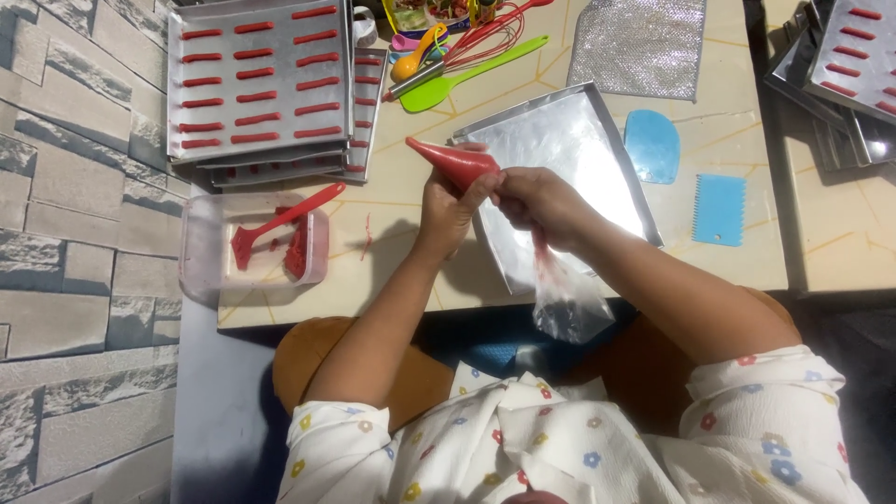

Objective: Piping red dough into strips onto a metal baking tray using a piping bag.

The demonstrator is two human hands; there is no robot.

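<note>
Both the left hand (446, 213) and the right hand (534, 200) clamp the red-filled piping bag (455, 163), its tip pointing up-left beyond the left fist, its empty tail trailing below the right.

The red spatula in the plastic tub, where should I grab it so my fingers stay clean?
Grab the red spatula by the far end of its handle, near the stacked trays. That end sticks up over the rim of the plastic tub and looks clean. The blade lies low in the tub among red smears. Come from above on the tray side. Both hands are busy with the red piping bag.
</note>
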